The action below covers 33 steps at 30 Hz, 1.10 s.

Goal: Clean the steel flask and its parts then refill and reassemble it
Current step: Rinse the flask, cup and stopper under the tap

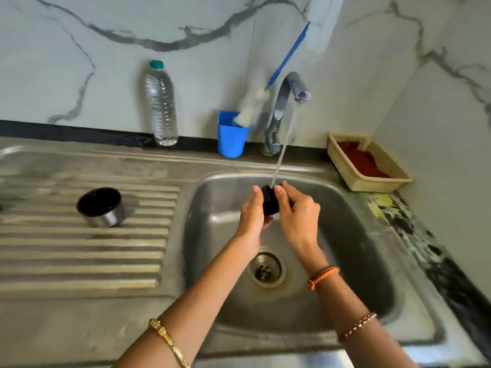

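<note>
A small black flask stopper (270, 201) is held over the steel sink basin (353, 243), under a thin stream of water (281, 155) from the tap (285, 102). My left hand (252, 216) grips the stopper from the left and my right hand (297, 216) pinches it from the right. The flask's steel cup lid (102, 207), dark inside, stands mouth up on the ribbed drainboard (79, 251) at the left. The flask body is not in view.
A clear plastic water bottle (161, 102) stands at the back wall. Beside the tap, a blue cup (231, 134) holds a bottle brush with a blue handle (288, 54). A beige basket (369, 163) with a red cloth sits at the right. The drain (265, 269) lies below my hands.
</note>
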{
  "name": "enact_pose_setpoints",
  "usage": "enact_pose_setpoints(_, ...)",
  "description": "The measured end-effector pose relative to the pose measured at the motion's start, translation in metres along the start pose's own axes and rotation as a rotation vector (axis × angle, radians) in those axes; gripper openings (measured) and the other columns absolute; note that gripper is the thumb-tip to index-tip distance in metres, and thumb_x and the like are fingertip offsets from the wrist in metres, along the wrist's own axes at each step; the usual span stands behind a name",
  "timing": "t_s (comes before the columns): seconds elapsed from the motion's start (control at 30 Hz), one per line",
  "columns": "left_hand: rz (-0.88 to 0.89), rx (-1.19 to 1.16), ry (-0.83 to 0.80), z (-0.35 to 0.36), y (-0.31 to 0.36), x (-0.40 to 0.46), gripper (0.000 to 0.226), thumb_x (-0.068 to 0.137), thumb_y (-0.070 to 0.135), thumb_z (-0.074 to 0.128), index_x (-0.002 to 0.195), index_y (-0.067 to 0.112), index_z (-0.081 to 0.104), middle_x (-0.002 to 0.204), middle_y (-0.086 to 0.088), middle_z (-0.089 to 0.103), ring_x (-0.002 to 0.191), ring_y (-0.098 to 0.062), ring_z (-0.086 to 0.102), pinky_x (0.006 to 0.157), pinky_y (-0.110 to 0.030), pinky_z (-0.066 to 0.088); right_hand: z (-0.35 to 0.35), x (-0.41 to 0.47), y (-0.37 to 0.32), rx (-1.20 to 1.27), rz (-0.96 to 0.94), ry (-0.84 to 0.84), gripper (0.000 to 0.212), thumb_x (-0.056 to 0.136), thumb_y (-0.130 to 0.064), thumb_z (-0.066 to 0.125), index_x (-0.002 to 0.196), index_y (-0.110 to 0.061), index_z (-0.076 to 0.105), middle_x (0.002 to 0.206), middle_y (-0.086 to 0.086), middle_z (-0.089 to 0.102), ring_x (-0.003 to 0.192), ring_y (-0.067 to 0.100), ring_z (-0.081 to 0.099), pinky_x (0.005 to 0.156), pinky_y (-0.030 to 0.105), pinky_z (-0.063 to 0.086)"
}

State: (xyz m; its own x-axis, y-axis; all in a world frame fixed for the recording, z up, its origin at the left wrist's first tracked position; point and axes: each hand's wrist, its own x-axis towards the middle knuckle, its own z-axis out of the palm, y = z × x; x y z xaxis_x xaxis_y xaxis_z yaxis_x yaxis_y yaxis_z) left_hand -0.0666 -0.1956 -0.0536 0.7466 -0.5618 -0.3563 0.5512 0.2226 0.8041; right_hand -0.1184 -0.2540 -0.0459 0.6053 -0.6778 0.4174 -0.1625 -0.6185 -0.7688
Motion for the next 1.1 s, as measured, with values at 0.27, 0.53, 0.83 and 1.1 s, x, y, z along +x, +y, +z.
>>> enact_pose_setpoints(0.27, -0.275, -0.099, 0.104, 0.031, 0.002, 0.041, 0.037, 0.096, 0.036, 0.040, 0.069, 0.015, 0.054, 0.040, 0.003, 0.057, 0.032, -0.007, 0.053, 0.033, -0.014, 0.040, -0.001, 0.036, 0.055, -0.016, -0.512, -0.168, 0.037, 0.089, -0.019, 0.048, 0.115, 0.002, 0.062, 0.121, 0.014, 0.061, 0.122, 0.023, 0.047, 0.108, 0.012, 0.024)
enact_pose_setpoints(0.53, -0.063, -0.054, 0.244, 0.077, 0.033, 0.124, 0.039, 0.097, 0.045, 0.036, 0.087, 0.016, 0.060, 0.073, -0.003, 0.061, 0.064, -0.014, 0.057, 0.050, -0.023, 0.045, 0.028, 0.145, 0.070, 0.186, -0.446, -0.061, 0.031, 0.088, -0.014, 0.050, 0.111, -0.002, 0.066, 0.107, 0.003, 0.066, 0.102, -0.001, 0.054, 0.092, 0.007, 0.041)
enact_pose_setpoints(0.83, 0.291, 0.169, 0.326, 0.055, -0.008, 0.147, 0.042, 0.101, 0.031, 0.029, 0.087, 0.007, 0.060, 0.070, -0.001, 0.062, 0.062, -0.006, 0.059, 0.054, -0.017, 0.045, 0.054, 0.139, 0.087, 0.033, -0.015, -0.342, 0.036, 0.098, -0.030, 0.035, 0.109, -0.005, 0.058, 0.104, 0.014, 0.062, 0.100, 0.027, 0.057, 0.087, 0.033, 0.041)
enact_pose_setpoints(1.1, -0.268, 0.095, 0.201, 0.042, 0.018, 0.133, 0.050, 0.098, 0.050, 0.026, 0.068, 0.015, 0.047, 0.037, 0.004, 0.040, 0.024, -0.003, 0.034, 0.024, -0.009, 0.017, 0.043, 0.162, 0.115, -0.049, -1.042, -0.594, 0.048, 0.101, -0.032, 0.019, 0.133, -0.005, 0.043, 0.136, 0.016, 0.049, 0.130, 0.020, 0.037, 0.114, 0.022, 0.021)
